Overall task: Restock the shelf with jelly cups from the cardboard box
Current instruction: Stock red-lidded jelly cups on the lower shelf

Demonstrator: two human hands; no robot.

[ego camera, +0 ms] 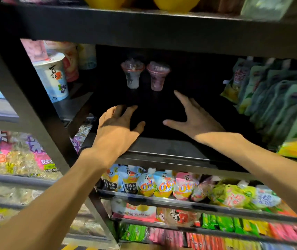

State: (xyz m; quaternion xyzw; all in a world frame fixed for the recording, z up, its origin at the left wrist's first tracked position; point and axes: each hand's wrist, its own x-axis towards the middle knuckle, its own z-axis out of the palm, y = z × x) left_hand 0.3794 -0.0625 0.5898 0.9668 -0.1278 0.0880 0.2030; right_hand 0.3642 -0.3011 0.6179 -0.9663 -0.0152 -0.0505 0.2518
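Observation:
Two clear jelly cups stand side by side at the back of the dark shelf (162,147): a whitish one (132,74) on the left and a purple one (157,76) on the right. My left hand (118,127) reaches in over the shelf's front edge, fingers spread and relaxed, holding nothing. My right hand (192,116) lies beside it, palm down with fingers stretched toward the cups, also holding nothing. Both hands are short of the cups and do not touch them. The cardboard box is out of view.
A tall white and blue cup (54,78) stands at the shelf's left end by a black upright post (26,91). Green pouches (277,98) fill the right end. Rows of colourful pouches (162,184) sit on the shelf below, and yellow bowls (174,3) above.

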